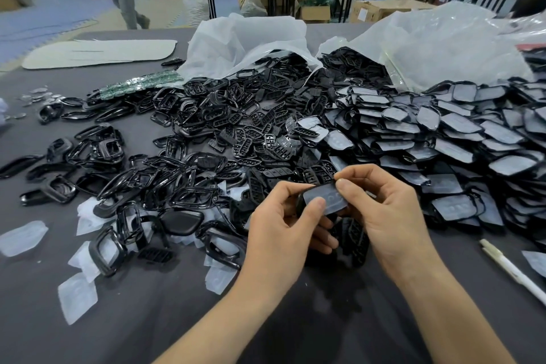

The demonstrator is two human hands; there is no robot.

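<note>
**Head view: one black panel held in both hands**

Seen: left hand gripped a black panel from beneath, thumb pressed on its film-covered face. The right hand pinched the panel's far right corner between thumb and forefinger (film or plastic, could not tell which). The panel was held above the table, near the middle of its near edge. A heap of filmed panels lay toward the right edge, black frames toward the left. Film scraps lay by the left edge, a white pen by the right.
</note>
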